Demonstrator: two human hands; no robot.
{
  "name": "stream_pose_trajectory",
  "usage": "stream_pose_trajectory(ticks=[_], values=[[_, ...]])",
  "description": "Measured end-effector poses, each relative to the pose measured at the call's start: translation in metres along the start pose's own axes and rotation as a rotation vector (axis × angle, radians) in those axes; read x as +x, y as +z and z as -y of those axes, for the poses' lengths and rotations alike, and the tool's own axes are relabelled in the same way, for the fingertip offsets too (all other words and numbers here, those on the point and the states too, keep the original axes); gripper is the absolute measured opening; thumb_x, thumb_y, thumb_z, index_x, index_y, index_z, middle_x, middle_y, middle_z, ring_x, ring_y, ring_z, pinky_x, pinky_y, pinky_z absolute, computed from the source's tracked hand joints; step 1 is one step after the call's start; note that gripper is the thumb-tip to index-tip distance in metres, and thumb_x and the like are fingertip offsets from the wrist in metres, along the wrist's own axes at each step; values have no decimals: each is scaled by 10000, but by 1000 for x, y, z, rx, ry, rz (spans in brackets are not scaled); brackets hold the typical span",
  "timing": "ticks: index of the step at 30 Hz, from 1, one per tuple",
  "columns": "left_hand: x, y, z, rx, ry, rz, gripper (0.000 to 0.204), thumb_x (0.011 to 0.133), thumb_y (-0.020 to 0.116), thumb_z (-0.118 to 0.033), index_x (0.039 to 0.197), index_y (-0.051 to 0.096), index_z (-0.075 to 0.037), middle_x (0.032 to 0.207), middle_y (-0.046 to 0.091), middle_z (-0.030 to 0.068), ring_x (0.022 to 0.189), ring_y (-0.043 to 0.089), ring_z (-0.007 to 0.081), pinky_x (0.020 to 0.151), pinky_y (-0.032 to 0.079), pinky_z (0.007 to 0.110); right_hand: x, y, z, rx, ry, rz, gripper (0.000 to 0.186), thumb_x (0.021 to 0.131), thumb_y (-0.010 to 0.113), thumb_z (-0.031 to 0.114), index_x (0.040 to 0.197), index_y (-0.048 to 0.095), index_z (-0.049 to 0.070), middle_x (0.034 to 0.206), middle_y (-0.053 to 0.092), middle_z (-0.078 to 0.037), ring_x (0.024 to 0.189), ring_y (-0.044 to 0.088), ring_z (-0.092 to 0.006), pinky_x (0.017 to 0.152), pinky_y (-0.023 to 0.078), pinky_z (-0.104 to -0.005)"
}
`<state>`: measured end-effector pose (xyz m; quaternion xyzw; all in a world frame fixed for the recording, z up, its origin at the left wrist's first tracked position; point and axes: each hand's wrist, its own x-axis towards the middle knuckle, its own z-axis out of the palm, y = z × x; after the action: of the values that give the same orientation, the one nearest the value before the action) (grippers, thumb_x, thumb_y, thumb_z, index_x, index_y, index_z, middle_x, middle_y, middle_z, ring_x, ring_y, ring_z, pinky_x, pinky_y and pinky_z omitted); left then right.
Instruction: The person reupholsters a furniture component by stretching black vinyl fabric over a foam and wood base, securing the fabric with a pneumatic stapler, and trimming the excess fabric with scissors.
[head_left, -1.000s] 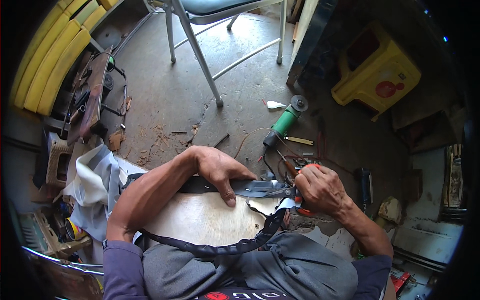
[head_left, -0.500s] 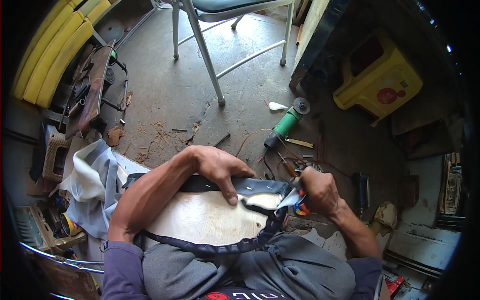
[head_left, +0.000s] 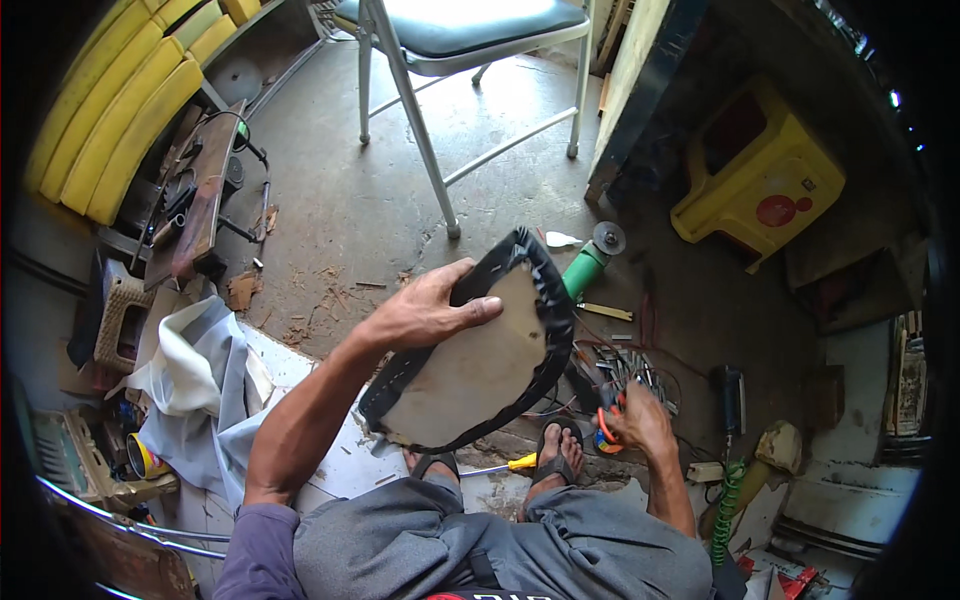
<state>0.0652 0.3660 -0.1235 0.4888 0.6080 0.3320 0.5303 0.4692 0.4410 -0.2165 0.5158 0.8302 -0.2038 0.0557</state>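
My left hand [head_left: 430, 308] grips a chair seat panel [head_left: 470, 360] by its upper left edge, thumb on the bare plywood face. Black vinyl [head_left: 556, 310] is folded over the panel's rim in puckered pleats. The panel is raised and tilted above my knees. To its right, my right hand [head_left: 645, 425] is closed on scissors [head_left: 604, 425] with orange handles, apart from the panel. Their blades are hard to make out against the dark things behind.
A green angle grinder [head_left: 585, 268], a white bottle [head_left: 562, 239] and scattered metal bits [head_left: 640, 368] lie on the floor ahead. A yellow-handled screwdriver [head_left: 520, 463] is between my feet. Farther off stand a folding chair [head_left: 450, 190] and a yellow stool [head_left: 770, 190]. Grey fabric [head_left: 205, 370] is heaped at left.
The panel has risen off my lap, moved forward and turned so its narrow end points away. My right hand has drawn the scissors from its edge, lower down. My feet now show.
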Motion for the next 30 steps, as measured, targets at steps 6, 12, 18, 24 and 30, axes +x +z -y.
stream_pose_trajectory(ticks=[6, 12, 18, 24, 30], values=[[-8, 33, -13, 293, 138, -363, 399, 1041, 648, -436, 1153, 678, -54, 810, 725, 174, 702, 704, 240, 692, 555, 400, 2, -76, 57, 405, 97, -153, 502, 847, 875, 383, 1012, 636, -27, 829, 701, -144, 742, 654, -234, 709, 538, -361], [-6, 37, -8, 432, 231, -398, 344, 1070, 615, -340, 948, 651, -20, 659, 619, 197, 549, 626, 294, 547, 478, 428, -17, -92, 96, 806, -195, -37, 417, 838, 883, 276, 1027, 660, -23, 810, 725, -124, 735, 679, -132, 695, 556, -314], [-10, 44, 1, 485, 254, -420, 322, 1068, 607, -300, 928, 611, -10, 685, 618, 245, 604, 639, 429, 554, 474, 477, -11, -104, 129, 545, -193, 130, 460, 845, 866, 376, 943, 692, -38, 722, 667, -81, 692, 593, -87, 618, 489, -293], [-19, 36, -4, 536, 231, -315, 334, 1051, 631, -334, 973, 606, -10, 725, 636, 261, 674, 673, 453, 603, 495, 502, 0, -85, 110, 780, -210, 251, 418, 883, 857, 354, 946, 714, -33, 796, 722, -64, 736, 642, -82, 676, 531, -282], [-24, 40, -14, 540, 226, -176, 407, 1009, 690, -401, 1002, 607, -2, 783, 681, 271, 738, 705, 454, 655, 538, 485, 2, -72, 97, 1027, -125, 354, 358, 909, 833, 314, 956, 708, -18, 756, 647, 1, 732, 551, -51, 654, 477, -268]])
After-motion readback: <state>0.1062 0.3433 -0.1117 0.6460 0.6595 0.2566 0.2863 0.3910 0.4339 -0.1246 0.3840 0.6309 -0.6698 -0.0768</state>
